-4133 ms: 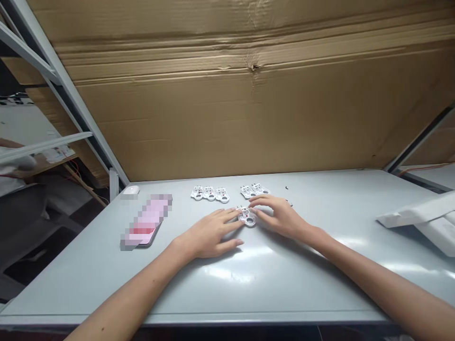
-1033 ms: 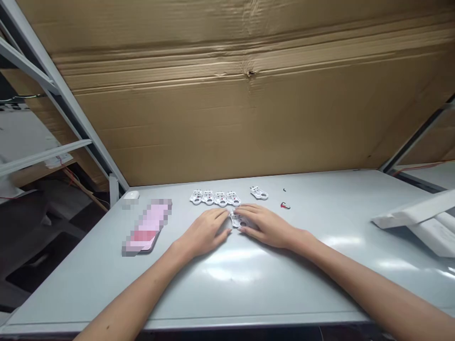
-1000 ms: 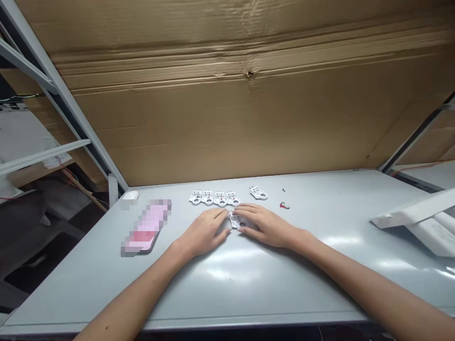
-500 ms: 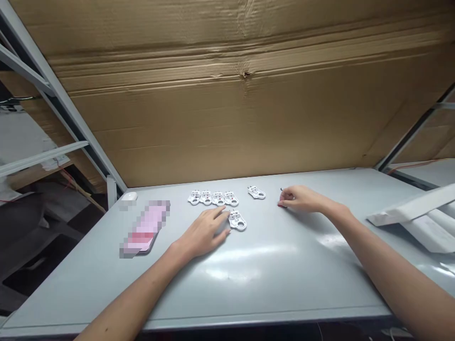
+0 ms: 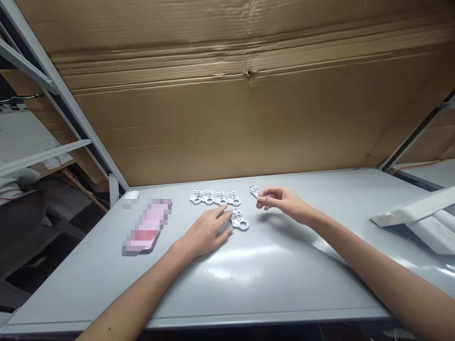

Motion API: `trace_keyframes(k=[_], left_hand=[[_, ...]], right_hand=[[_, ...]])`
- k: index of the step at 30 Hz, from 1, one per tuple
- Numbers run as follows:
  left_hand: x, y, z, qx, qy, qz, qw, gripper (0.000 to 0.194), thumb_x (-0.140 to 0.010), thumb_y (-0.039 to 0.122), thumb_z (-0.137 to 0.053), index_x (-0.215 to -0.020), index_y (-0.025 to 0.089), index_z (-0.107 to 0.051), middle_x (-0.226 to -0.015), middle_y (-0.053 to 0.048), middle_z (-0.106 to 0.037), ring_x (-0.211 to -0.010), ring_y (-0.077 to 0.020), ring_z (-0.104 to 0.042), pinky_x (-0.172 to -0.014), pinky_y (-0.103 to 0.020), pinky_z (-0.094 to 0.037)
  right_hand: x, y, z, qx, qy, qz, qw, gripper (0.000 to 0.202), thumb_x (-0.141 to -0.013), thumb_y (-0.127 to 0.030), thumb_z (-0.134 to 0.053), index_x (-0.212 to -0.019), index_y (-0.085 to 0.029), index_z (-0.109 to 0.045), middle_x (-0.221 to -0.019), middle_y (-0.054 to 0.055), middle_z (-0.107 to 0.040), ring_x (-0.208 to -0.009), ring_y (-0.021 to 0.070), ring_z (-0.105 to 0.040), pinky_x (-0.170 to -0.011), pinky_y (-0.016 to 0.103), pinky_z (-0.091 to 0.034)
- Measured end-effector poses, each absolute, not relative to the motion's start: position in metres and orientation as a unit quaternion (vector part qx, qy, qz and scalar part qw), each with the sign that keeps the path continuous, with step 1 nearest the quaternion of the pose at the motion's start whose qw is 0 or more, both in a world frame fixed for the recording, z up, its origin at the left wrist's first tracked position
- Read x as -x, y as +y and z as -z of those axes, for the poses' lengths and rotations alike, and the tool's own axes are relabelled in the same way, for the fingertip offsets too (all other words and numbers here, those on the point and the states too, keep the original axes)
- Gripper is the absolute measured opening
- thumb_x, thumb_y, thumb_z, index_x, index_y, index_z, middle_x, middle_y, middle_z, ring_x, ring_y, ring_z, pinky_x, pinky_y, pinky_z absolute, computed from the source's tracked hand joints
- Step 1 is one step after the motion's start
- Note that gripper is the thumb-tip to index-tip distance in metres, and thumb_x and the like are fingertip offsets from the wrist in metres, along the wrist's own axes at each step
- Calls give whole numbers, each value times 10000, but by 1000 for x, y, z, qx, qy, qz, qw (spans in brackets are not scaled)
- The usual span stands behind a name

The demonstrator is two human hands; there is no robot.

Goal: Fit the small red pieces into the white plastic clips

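Observation:
My left hand point(image 5: 208, 233) lies on the grey table with its fingers apart, the tips at the left edge of a white plastic plug part point(image 5: 240, 220) that has a round ring. My right hand point(image 5: 280, 201) is held over the table in a pinch on a small red piece point(image 5: 259, 203), mostly covered by the fingers. Just behind it is another white plug part point(image 5: 255, 190), partly hidden by those fingers. Further back on the left, several like parts point(image 5: 214, 197) stand side by side in a row, prongs toward the back.
A pink phone point(image 5: 151, 227), blurred over, lies on the left of the table point(image 5: 249, 284). Behind it is a small white case point(image 5: 131, 195). White foam or packing pieces point(image 5: 423, 218) rest at the right. A cardboard wall point(image 5: 227, 128) closes off the back, with metal shelf posts point(image 5: 71, 102) beside it.
My right hand has moved left from the bare table, bringing the red piece nearer the front plug part and covering some of the part behind. My left hand has stayed in place.

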State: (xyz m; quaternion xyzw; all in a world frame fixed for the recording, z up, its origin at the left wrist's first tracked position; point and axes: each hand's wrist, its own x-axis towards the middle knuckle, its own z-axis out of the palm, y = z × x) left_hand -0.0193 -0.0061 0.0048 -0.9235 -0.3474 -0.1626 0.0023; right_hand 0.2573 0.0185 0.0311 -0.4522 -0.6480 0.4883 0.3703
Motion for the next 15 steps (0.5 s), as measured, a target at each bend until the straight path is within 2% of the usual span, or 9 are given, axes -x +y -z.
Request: trace_keyframes(k=[4,9,15], left_hand=[[19,-6,-5,923,-350,162,2,399,-969,311,-507,-1346,180,-494,-1430,-172,-483,-1260,-317,-519,-1013,-457,-463],[18,-6,-4,924,-346,164,-5,422,-968,315,-506,-1365,172,-479,-1425,-173,-493,-1275,-319,-509,-1027,-461,-457],[18,-7,-5,925,-349,151,-3,441,-972,317,-505,-1379,152,-466,-1425,-174,-495,-1284,-313,-502,-1042,-450,-446]], right_hand=[[-238,13,-21,442,-567,-583,379,342,-788,-446,-720,-1005,-183,-705,-950,86,-723,-962,224,-681,-918,394,-516],[-233,12,-13,444,-506,-644,362,217,-828,-366,-714,-924,-171,-725,-982,104,-733,-997,219,-686,-976,378,-519],[-237,15,-5,441,-475,-656,388,183,-859,-333,-686,-966,-185,-700,-1189,128,-700,-1169,271,-630,-1024,417,-514]])
